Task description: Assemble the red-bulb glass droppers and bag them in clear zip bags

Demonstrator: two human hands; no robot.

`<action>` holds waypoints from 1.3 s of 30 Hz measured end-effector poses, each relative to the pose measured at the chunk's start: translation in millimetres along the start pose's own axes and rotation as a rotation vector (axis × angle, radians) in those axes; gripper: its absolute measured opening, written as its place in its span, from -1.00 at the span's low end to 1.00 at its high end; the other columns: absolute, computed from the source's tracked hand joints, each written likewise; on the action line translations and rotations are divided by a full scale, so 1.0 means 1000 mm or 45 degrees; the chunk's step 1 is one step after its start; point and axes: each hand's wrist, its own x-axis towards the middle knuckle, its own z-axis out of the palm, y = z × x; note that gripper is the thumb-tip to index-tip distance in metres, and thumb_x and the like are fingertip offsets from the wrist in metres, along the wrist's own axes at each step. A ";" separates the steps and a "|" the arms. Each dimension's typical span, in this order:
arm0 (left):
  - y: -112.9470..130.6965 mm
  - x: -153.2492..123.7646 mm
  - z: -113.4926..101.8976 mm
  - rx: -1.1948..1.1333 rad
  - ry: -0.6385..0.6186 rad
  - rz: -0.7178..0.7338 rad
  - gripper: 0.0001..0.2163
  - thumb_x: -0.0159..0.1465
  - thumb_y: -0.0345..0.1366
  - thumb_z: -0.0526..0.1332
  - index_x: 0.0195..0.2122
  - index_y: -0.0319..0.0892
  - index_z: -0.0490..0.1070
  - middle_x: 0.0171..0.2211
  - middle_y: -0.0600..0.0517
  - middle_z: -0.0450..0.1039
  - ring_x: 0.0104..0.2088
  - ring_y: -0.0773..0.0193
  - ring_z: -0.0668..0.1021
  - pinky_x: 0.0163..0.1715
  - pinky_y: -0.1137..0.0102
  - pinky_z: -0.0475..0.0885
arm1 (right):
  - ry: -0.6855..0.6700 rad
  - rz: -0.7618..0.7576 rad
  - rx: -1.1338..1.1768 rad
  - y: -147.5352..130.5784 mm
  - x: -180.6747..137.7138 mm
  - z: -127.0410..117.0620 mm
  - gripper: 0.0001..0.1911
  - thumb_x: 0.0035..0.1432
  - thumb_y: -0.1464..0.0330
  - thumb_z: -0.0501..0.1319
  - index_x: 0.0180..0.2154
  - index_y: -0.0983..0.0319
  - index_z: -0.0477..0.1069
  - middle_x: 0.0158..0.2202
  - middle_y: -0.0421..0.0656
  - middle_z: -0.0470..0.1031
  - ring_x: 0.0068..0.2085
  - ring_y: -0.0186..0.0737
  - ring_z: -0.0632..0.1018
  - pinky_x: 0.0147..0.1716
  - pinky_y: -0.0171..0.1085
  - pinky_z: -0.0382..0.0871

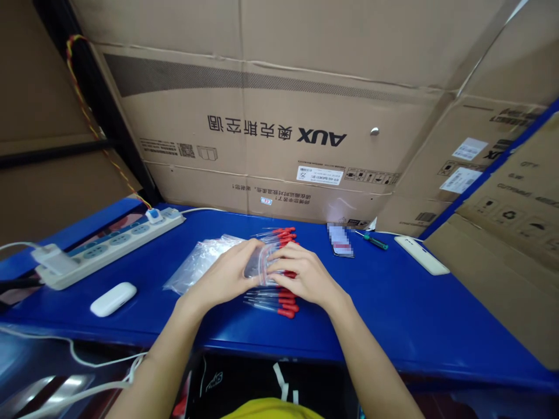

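Note:
Between my hands is a small clear zip-lock bag (262,265) with a reddish line along its seal. My left hand (229,270) is closed on the bag's left side, thumb and fingers gripping it. The fingers of my right hand (308,273) pinch the seal edge from the right. Beneath and around both hands lie several glass droppers (286,312) with red rubber bulbs pointing right, partly hidden by my fingers. A pile of clear plastic bags (190,270) rests at the left, close to my left wrist. Whether anything is inside the held bag cannot be made out.
On the blue table (393,326) stand a white power strip (117,241) and a white earphone case (113,299) at left. A phone (341,240), a green-handled screwdriver (374,241) and a white flat bar (421,255) lie at right. Large cardboard (279,87) walls the back.

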 end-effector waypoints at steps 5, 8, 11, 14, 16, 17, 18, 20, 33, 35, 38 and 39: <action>-0.011 -0.004 0.003 0.190 -0.022 -0.092 -0.49 0.32 0.03 0.37 0.19 -0.14 0.39 0.17 -0.21 0.56 0.15 -0.15 0.61 0.11 0.10 0.48 | 0.018 0.260 -0.087 -0.003 -0.018 -0.016 -0.87 0.36 0.34 0.36 -0.06 0.16 0.59 -0.20 -0.15 0.66 -0.14 -0.15 0.58 -0.12 -0.21 0.43; -0.011 -0.005 0.005 0.206 -0.034 -0.080 -0.36 0.29 0.06 0.39 0.30 -0.11 0.35 0.22 -0.21 0.55 0.16 -0.18 0.62 0.10 0.11 0.50 | -0.108 0.484 -0.186 -0.006 -0.033 -0.020 -0.90 0.36 0.27 0.37 -0.24 0.13 0.59 -0.36 -0.24 0.61 -0.32 -0.24 0.56 -0.30 -0.28 0.29; -0.005 -0.003 0.008 0.181 -0.067 -0.058 -0.29 0.27 0.08 0.40 0.37 -0.07 0.30 0.24 -0.19 0.54 0.17 -0.15 0.62 0.10 0.14 0.51 | -0.159 0.606 -0.288 -0.009 -0.045 -0.016 -0.95 0.33 0.27 0.39 -0.21 0.08 0.60 -0.33 -0.25 0.64 -0.30 -0.21 0.59 -0.34 -0.28 0.25; -0.002 0.000 0.013 0.216 -0.088 -0.056 -0.30 0.27 0.08 0.42 0.35 -0.08 0.33 0.25 -0.20 0.53 0.19 -0.18 0.60 0.15 0.10 0.48 | -0.147 0.654 -0.311 -0.011 -0.051 -0.009 -0.91 0.30 0.33 0.40 -0.15 0.05 0.58 -0.29 -0.25 0.68 -0.26 -0.19 0.63 -0.32 -0.28 0.28; -0.002 0.001 0.017 0.242 -0.103 -0.049 -0.32 0.27 0.07 0.42 0.34 -0.08 0.34 0.26 -0.22 0.52 0.21 -0.20 0.58 0.17 0.06 0.47 | -0.137 0.663 -0.311 -0.012 -0.053 -0.005 -0.89 0.29 0.36 0.39 -0.15 0.05 0.57 -0.30 -0.26 0.69 -0.30 -0.20 0.64 -0.32 -0.27 0.28; -0.003 0.002 0.020 0.245 -0.114 -0.039 -0.32 0.28 0.05 0.42 0.35 -0.08 0.33 0.26 -0.22 0.51 0.22 -0.21 0.57 0.18 0.04 0.46 | -0.133 0.664 -0.319 -0.013 -0.053 -0.004 -0.89 0.28 0.38 0.38 -0.15 0.05 0.57 -0.30 -0.26 0.69 -0.32 -0.20 0.63 -0.33 -0.27 0.27; -0.003 0.002 0.022 0.245 -0.121 -0.028 -0.33 0.29 0.03 0.41 0.36 -0.09 0.32 0.27 -0.22 0.50 0.23 -0.21 0.57 0.20 0.03 0.45 | -0.131 0.668 -0.331 -0.013 -0.053 -0.003 -0.88 0.28 0.38 0.38 -0.16 0.05 0.57 -0.31 -0.27 0.70 -0.34 -0.20 0.63 -0.34 -0.27 0.26; -0.004 0.001 0.025 0.244 -0.129 -0.013 -0.35 0.32 0.00 0.40 0.36 -0.10 0.31 0.28 -0.23 0.49 0.24 -0.20 0.55 0.22 0.03 0.42 | -0.132 0.679 -0.362 -0.013 -0.054 -0.001 -0.89 0.27 0.37 0.38 -0.16 0.04 0.59 -0.32 -0.27 0.70 -0.36 -0.20 0.63 -0.36 -0.28 0.22; -0.012 0.002 0.028 0.185 -0.122 -0.043 -0.40 0.34 0.01 0.36 0.32 -0.14 0.34 0.19 -0.23 0.56 0.14 -0.17 0.62 0.13 0.08 0.48 | -0.100 0.750 -0.181 -0.011 -0.059 0.001 -0.91 0.25 0.42 0.35 -0.22 0.13 0.61 -0.30 -0.23 0.72 -0.39 -0.25 0.60 -0.29 -0.29 0.30; -0.011 0.002 0.028 0.174 -0.108 -0.035 -0.40 0.34 0.00 0.36 0.31 -0.15 0.35 0.20 -0.23 0.55 0.15 -0.17 0.61 0.13 0.09 0.48 | -0.082 0.740 -0.139 -0.011 -0.059 0.000 -0.92 0.25 0.43 0.34 -0.24 0.14 0.60 -0.30 -0.23 0.71 -0.39 -0.26 0.57 -0.29 -0.29 0.31; -0.012 0.002 0.026 0.135 -0.080 -0.012 -0.38 0.33 0.03 0.37 0.32 -0.13 0.34 0.24 -0.21 0.53 0.18 -0.16 0.60 0.16 0.10 0.48 | -0.023 0.694 -0.019 -0.009 -0.060 -0.005 -0.95 0.25 0.41 0.33 -0.26 0.15 0.57 -0.36 -0.25 0.66 -0.44 -0.29 0.51 -0.35 -0.30 0.30; -0.012 0.002 0.026 0.128 -0.074 -0.009 -0.38 0.33 0.04 0.37 0.32 -0.12 0.34 0.25 -0.20 0.52 0.18 -0.16 0.61 0.17 0.10 0.48 | 0.012 0.677 0.029 -0.008 -0.061 -0.007 -0.96 0.24 0.40 0.33 -0.27 0.15 0.56 -0.38 -0.26 0.64 -0.45 -0.30 0.49 -0.37 -0.31 0.30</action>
